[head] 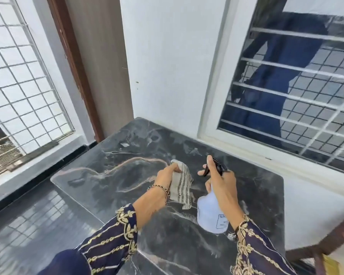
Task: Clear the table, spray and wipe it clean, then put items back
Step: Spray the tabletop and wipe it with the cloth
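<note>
Where the white wall (167, 66) meets the white-framed barred window (286, 92), the dark grey marble-veined rectangular table top (111, 175) is set into the corner, its long edge along the sill. Pale smears and streaks are seen on the far part of the slab. No loose items are seen on the visible surface. Glossy dark floor (38, 215) is seen left of it, under a white wire window grille (18, 86).

The translucent white plastic spray bottle (211, 213) with black trigger head is held tilted above the near-right part of the table. Its nozzle is pointed away toward the wall, and a printed label is seen low on the body.

The grey-and-white striped cloth (182, 185) is bunched at the top and left hanging just beside the bottle, over mid-table. Contact with the slab cannot be told.

Navy sleeves (111, 241) with gold embroidery are seen on both forearms.

Right hand (220, 181): fingers are wrapped round the bottle neck, forefinger is laid on the trigger, thumb is raised along the head.

Left hand (167, 175): closed in a fist round the cloth's upper end.

A thin beaded bangle (161, 188) is worn on the left wrist.
</note>
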